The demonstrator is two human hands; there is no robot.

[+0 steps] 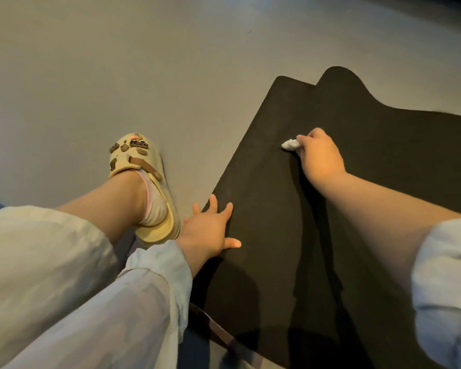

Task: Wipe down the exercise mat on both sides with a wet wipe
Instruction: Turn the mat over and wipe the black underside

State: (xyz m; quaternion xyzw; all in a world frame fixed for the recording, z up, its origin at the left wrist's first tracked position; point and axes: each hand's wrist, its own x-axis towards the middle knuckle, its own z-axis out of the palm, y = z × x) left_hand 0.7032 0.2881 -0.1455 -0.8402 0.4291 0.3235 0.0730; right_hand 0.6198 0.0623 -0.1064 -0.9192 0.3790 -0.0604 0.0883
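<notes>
One view only, from the head: the exercise mat (277,209) lies dark and flat on the grey floor (91,75), its far end lifted in a soft hump. The right hand (321,155) has its fingers curled round a bunched wet wipe (289,144), pressed onto the mat. The left hand (210,230) rests on the near edge, fingers spread and straight — holding nothing. The mat looks light, floppy and grippy; for turning it, the long edge beside the slipper (144,187) seems the best hold.

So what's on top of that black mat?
On the mat: the left hand pressed flat at its edge, and the right hand holding a crumpled white wipe. What lies underneath is hidden.
</notes>
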